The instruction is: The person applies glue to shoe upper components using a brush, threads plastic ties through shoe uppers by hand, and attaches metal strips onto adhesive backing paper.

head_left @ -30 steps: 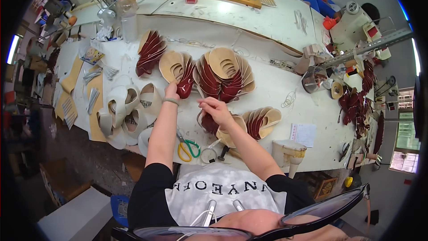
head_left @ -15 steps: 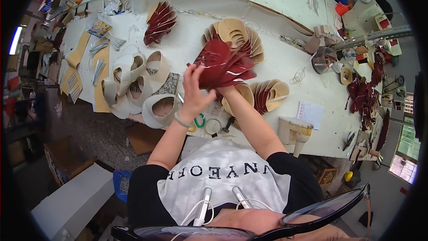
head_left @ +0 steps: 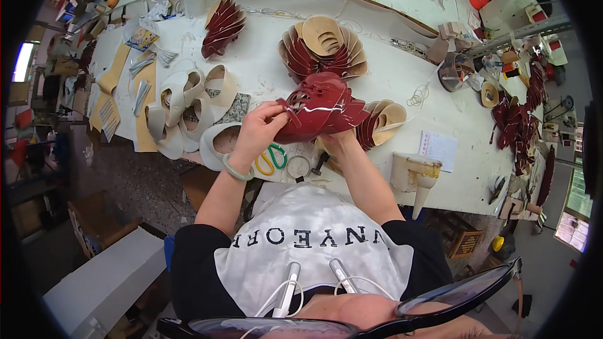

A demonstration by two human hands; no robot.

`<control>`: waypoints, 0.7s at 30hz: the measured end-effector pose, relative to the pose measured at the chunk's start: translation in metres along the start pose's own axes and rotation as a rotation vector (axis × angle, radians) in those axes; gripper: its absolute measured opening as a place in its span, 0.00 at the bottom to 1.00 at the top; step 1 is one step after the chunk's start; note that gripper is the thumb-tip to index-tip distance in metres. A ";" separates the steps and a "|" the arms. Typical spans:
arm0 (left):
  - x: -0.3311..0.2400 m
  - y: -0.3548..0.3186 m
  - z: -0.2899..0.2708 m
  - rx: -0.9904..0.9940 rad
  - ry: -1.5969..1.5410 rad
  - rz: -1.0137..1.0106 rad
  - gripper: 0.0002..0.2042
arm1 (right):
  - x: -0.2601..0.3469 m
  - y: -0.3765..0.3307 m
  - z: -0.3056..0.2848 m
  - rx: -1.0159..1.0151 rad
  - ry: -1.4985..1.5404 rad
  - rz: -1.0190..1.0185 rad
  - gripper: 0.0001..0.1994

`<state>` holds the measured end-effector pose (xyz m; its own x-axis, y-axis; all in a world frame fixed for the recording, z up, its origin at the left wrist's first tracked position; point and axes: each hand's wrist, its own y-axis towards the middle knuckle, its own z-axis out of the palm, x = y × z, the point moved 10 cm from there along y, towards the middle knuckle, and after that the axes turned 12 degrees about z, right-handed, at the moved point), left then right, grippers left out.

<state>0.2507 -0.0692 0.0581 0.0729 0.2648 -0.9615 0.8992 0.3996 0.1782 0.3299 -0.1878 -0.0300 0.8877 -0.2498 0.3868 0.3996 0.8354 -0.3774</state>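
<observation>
Before my chest, above the table, I hold a bundle of glossy dark red leather shoe-upper pieces (head_left: 320, 110). My left hand (head_left: 259, 127) is closed on the bundle's left edge, thumb and fingers pinching it. My right hand (head_left: 339, 140) supports it from below on the right, most of its fingers hidden under the leather. Just beyond lies a fanned stack of red pieces with tan linings (head_left: 323, 37). Another tan-lined stack (head_left: 384, 122) rests right of my right hand. Scissors with green and yellow handles (head_left: 271, 159) lie near my left wrist.
White shoe uppers (head_left: 182, 97) crowd the table's left side, beside tan strips (head_left: 146, 103). Another red stack (head_left: 223, 28) stands farther back. To the right are a written paper sheet (head_left: 438, 149), a stained funnel-like container (head_left: 414, 176) and red pieces (head_left: 512, 129).
The red bundle has come lower, nearer me, and turned. My left hand, fingers spread before, now pinches its left edge. The fanned stack behind shows more fully.
</observation>
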 end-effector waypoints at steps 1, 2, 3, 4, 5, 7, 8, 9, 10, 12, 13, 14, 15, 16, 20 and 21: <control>0.004 0.001 0.006 0.084 -0.040 -0.041 0.08 | 0.001 -0.004 0.000 -0.021 0.013 -0.008 0.14; 0.007 0.000 0.013 0.168 -0.081 -0.082 0.09 | 0.003 -0.007 -0.002 -0.043 0.026 -0.016 0.14; 0.006 0.002 0.015 0.172 -0.080 -0.080 0.09 | 0.004 -0.007 -0.006 -0.041 0.028 -0.021 0.14; 0.008 0.002 0.019 0.206 -0.080 -0.108 0.08 | 0.004 -0.005 -0.014 -0.036 -0.050 -0.026 0.14; 0.010 0.002 0.024 0.241 -0.081 -0.137 0.08 | 0.004 -0.005 -0.019 -0.033 -0.128 -0.032 0.15; 0.011 0.003 0.033 0.276 -0.038 -0.153 0.08 | 0.008 -0.011 -0.019 0.003 -0.244 -0.096 0.15; 0.014 0.002 0.039 0.307 0.006 -0.175 0.08 | 0.011 -0.016 -0.015 0.037 -0.359 -0.153 0.15; 0.006 0.006 0.042 0.279 0.091 -0.054 0.07 | 0.004 -0.015 -0.023 -0.007 -0.305 -0.095 0.15; 0.008 0.006 0.051 0.286 0.087 -0.049 0.07 | 0.000 -0.017 -0.025 -0.013 -0.306 -0.103 0.15; -0.014 0.014 0.055 0.162 0.235 0.237 0.06 | -0.006 -0.023 -0.040 -0.073 -0.032 -0.155 0.15; -0.022 0.015 0.057 0.114 0.260 0.336 0.04 | -0.012 -0.025 -0.046 -0.088 0.060 -0.145 0.16; -0.020 0.015 0.062 0.122 0.254 0.338 0.04 | -0.012 -0.032 -0.052 -0.094 0.062 -0.152 0.16; -0.023 0.017 0.055 0.045 0.234 0.318 0.03 | -0.007 -0.042 -0.061 -0.167 0.078 -0.215 0.18; -0.028 0.019 0.049 -0.031 0.209 0.295 0.02 | -0.002 -0.057 -0.073 -0.244 0.093 -0.278 0.20; -0.063 0.025 0.042 -0.075 0.194 0.444 0.02 | 0.000 -0.121 -0.138 -0.666 -0.667 0.220 0.10; -0.052 0.027 0.044 -0.023 0.110 0.321 0.02 | 0.027 -0.136 -0.115 -0.718 -0.729 0.108 0.07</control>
<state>0.2901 -0.1113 0.1038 0.3029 0.4730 -0.8274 0.8276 0.2999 0.4744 0.3263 -0.3644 -0.0650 0.6681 0.3673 0.6471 0.5809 0.2860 -0.7621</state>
